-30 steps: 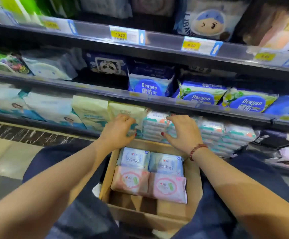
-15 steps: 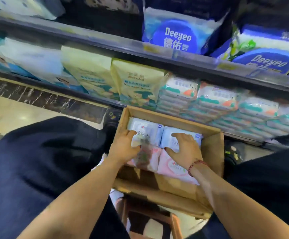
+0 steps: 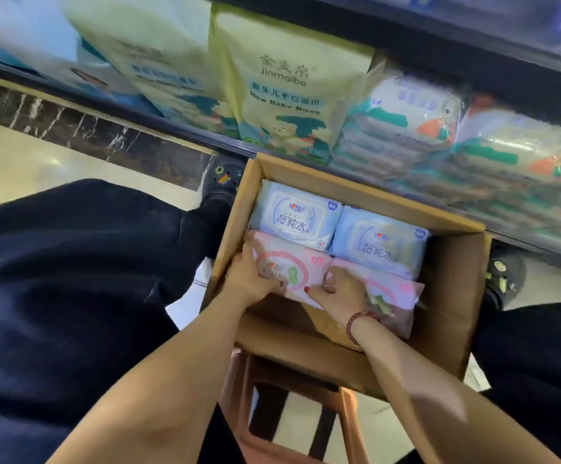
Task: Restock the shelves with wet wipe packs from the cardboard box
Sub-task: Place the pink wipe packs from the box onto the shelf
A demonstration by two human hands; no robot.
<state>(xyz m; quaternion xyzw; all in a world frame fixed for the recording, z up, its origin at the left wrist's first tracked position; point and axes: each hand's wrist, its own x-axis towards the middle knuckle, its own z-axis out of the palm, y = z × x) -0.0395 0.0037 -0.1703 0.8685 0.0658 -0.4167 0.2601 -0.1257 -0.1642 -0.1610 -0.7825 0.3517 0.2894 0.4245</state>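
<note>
Both hands, left [image 3: 249, 279] and right [image 3: 342, 294], grip one pink pack [image 3: 294, 267] in the box [image 3: 453, 279].

This is a shop, in the aisle where wipes are sold. A dark metal shelf [image 3: 185, 133] runs along near the floor, filled to its front edge with many copies of the same goods. Tall pale bags [image 3: 289, 82] printed "New Baby Wipes" stand in a row, and beside them flat wrapped packs [image 3: 413, 125] lie in neat stacks. Another shelf [image 3: 456, 45] sits just above. Right against the lower shelf is an open cardboard box [image 3: 450, 296] of stock, with a stool [image 3: 349, 413] under it — blue packs [image 3: 296, 216] behind, pink packs [image 3: 292, 262] in front. The floor [image 3: 21, 162] is glossy pale tile with a dark marbled strip [image 3: 71, 123] along the shelf's foot.
</note>
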